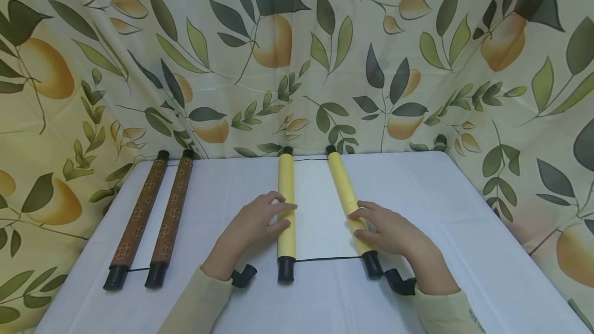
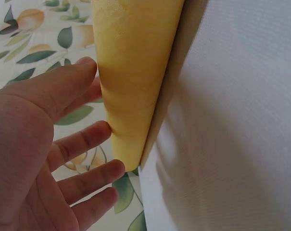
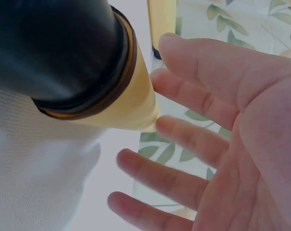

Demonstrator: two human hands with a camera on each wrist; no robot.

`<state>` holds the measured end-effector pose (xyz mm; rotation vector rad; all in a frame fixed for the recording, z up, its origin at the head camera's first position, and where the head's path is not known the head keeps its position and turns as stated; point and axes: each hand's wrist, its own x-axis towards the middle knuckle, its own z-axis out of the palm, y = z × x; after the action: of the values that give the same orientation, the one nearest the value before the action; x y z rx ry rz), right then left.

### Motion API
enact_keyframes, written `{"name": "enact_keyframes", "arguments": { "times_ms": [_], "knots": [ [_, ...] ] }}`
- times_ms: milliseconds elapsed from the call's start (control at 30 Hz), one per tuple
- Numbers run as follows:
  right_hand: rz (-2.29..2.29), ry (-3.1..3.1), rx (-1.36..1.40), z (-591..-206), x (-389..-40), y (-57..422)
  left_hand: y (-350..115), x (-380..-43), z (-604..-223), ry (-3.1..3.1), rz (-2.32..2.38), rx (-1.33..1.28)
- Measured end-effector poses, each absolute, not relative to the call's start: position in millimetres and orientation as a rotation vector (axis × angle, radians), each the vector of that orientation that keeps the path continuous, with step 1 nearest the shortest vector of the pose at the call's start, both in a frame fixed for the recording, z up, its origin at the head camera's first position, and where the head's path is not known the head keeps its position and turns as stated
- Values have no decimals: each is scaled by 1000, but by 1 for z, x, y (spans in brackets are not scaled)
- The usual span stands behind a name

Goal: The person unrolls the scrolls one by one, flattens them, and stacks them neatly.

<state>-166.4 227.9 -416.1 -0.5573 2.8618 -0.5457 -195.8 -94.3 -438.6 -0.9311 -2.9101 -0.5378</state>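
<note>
A yellow scroll lies partly unrolled on the table, with white paper [image 1: 320, 210] between its left roller [image 1: 286, 179] and its right roller [image 1: 342, 182]. Both rollers end in black caps, and the right one slants. My left hand [image 1: 252, 223] is at the left roller, thumb and fingers extended over its side; in the left wrist view the fingertips [image 2: 103, 130] meet or nearly meet the yellow surface. At the right roller, my right hand [image 1: 387, 228] rests lightly with spread fingers. The right wrist view shows these fingers [image 3: 193, 137] loosely extended beside the black cap [image 3: 63, 53].
Two brown patterned rollers [image 1: 141, 210] with black ends lie side by side on the table's left. A thin black cord [image 1: 328, 259] spans the near ends of the yellow rollers. Behind the white-covered table [image 1: 223, 184] hangs a fruit-and-leaf patterned curtain [image 1: 297, 66].
</note>
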Motion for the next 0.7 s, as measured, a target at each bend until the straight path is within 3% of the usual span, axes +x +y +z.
{"name": "enact_keyframes", "arguments": {
  "times_ms": [700],
  "knots": [
    [-452,2876,-518,-415,-170,233,-102,-199,-435,-2925,-535,-864]
  ]
}}
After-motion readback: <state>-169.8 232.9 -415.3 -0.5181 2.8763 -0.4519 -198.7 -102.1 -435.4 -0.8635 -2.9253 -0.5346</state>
